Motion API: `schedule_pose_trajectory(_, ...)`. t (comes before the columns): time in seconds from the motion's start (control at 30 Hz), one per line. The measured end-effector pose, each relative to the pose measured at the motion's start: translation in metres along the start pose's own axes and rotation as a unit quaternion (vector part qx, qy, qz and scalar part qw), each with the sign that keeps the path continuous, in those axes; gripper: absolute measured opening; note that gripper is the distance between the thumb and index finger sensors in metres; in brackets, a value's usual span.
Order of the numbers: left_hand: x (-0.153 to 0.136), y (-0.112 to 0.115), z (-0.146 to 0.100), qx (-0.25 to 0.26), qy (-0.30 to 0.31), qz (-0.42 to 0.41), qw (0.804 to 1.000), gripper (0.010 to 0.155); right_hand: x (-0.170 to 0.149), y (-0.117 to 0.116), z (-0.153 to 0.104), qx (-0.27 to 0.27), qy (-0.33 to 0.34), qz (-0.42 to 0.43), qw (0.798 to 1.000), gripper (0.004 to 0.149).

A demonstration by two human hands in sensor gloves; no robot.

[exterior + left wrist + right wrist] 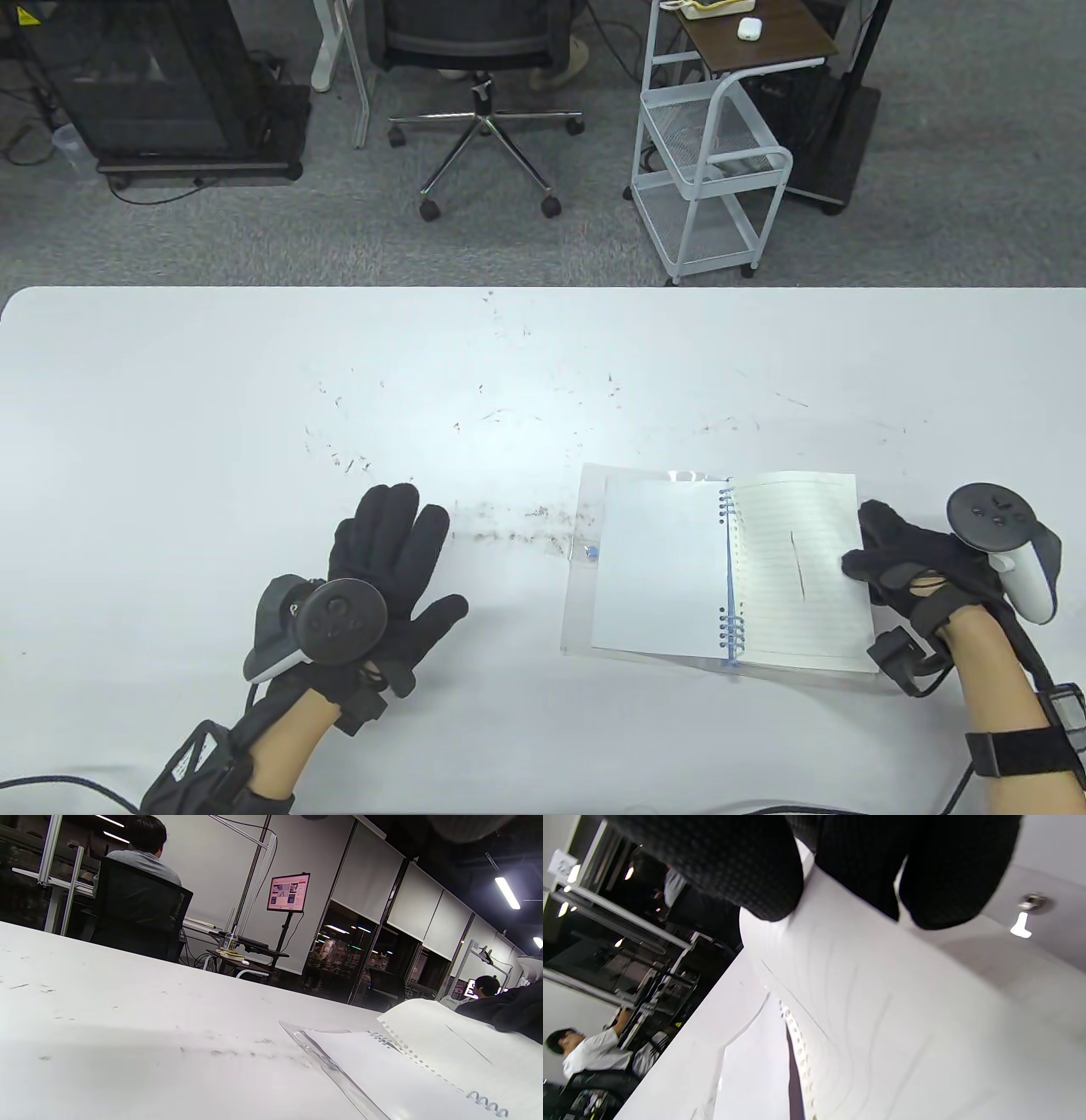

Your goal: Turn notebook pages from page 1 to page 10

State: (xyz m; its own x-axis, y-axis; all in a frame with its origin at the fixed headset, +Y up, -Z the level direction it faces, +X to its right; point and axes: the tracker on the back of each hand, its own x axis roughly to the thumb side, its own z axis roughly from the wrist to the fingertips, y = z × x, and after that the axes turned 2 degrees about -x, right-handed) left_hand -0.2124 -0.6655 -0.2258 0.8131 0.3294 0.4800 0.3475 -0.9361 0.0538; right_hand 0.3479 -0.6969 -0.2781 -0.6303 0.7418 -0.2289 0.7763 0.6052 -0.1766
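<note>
Here, right hand (912,556) grip pinching a lifted notebook (721,573) page edge, fingertips hidden, left hand (386,564) spread flat.

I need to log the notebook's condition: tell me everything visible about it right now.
The white spiral-bound notebook lies open on the white table, toward its right near side. A clear plastic cover is spread flat on the left under a blank white sheet. The blue wire coil runs down the middle. The lined right page, bearing one dark pen stroke, arches upward; the right hand grips its outer edge.
</note>
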Motion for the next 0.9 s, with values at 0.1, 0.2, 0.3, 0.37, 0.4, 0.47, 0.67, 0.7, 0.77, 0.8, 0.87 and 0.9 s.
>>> schedule_pose_trajectory(0.1,0.000,0.000,0.000,0.002,0.000,-0.001,1.000,0.087,0.018,-0.005,0.001,-0.014,0.008,-0.027,1.000,0.074)
schedule_pose_trajectory(0.2,-0.001,-0.001,0.000,0.003,0.001,-0.002,1.000,0.087,0.035,-0.010,0.001,-0.018,0.016,-0.029,0.999,0.075)
schedule_pose_trajectory(0.3,-0.001,-0.001,-0.001,0.004,0.003,-0.003,1.000,0.086,0.054,-0.012,0.000,-0.033,0.019,-0.034,0.999,0.075)
schedule_pose_trajectory(0.37,-0.001,-0.002,-0.001,0.006,0.005,-0.004,1.000,0.086,0.067,-0.012,0.000,-0.039,0.023,-0.048,0.998,0.076)
schedule_pose_trajectory(0.4,-0.001,-0.002,-0.002,0.007,0.006,-0.005,1.000,0.086,0.074,-0.013,0.001,-0.042,0.026,-0.051,0.997,0.077)
schedule_pose_trajectory(0.47,0.000,-0.003,-0.002,0.007,0.008,-0.005,1.000,0.086,0.086,-0.017,0.002,-0.045,0.029,-0.054,0.997,0.078)
schedule_pose_trajectory(0.67,0.001,-0.003,-0.003,0.009,0.015,-0.006,1.000,0.086,0.110,-0.043,0.008,-0.063,0.049,-0.071,0.994,0.080)
schedule_pose_trajectory(0.7,0.001,-0.003,-0.003,0.009,0.016,-0.006,1.000,0.086,0.113,-0.049,0.009,-0.067,0.056,-0.069,0.994,0.081)
schedule_pose_trajectory(0.77,0.001,-0.002,-0.003,0.009,0.017,-0.006,1.000,0.086,0.119,-0.062,0.011,-0.067,0.072,-0.066,0.993,0.082)
schedule_pose_trajectory(0.8,0.001,-0.002,-0.003,0.009,0.017,-0.006,1.000,0.086,0.121,-0.065,0.012,-0.068,0.073,-0.067,0.993,0.082)
schedule_pose_trajectory(0.87,0.002,-0.002,-0.003,0.008,0.018,-0.006,1.000,0.086,0.126,-0.079,0.015,-0.072,0.083,-0.077,0.991,0.082)
schedule_pose_trajectory(0.9,0.002,-0.002,-0.003,0.008,0.019,-0.006,1.000,0.086,0.128,-0.084,0.016,-0.074,0.087,-0.081,0.990,0.082)
